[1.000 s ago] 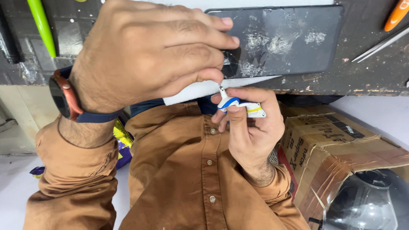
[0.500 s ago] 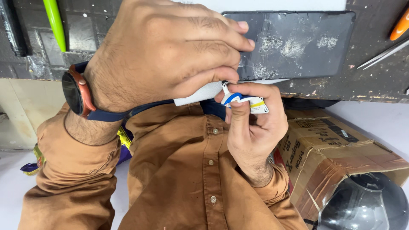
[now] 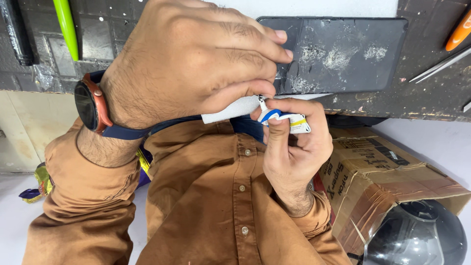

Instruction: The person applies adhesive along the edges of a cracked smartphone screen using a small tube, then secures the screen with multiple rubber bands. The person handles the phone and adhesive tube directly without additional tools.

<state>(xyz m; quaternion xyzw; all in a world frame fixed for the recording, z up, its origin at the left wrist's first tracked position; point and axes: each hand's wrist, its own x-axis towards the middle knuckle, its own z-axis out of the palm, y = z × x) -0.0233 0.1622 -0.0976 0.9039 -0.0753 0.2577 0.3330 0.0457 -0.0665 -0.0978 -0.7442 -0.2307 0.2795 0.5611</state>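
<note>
My right hand (image 3: 294,157) grips a small squeezed tube (image 3: 287,119), white with blue and yellow bands, just in front of my brown shirt. My left hand (image 3: 196,59), with a dark watch (image 3: 88,105) on its wrist, curls over it. Its thumb and fingers pinch the tube's tip, and a white pad or cloth (image 3: 230,109) sits under the fingers. Behind the hands a dark phone panel (image 3: 343,49), smeared with grey residue, lies flat on the worn black mat (image 3: 431,98). The tube's nozzle is hidden by my fingers.
A green tool (image 3: 66,27) and a black tool (image 3: 17,34) lie at the mat's left. An orange handle (image 3: 458,32) and metal tweezers (image 3: 441,64) lie at its right. A taped cardboard box (image 3: 387,172) and a dark helmet (image 3: 417,235) stand on the floor at right.
My left fingers have closed down onto the tip of the tube, which stays held in my right hand. The view has shifted slightly, and the phone panel has not moved.
</note>
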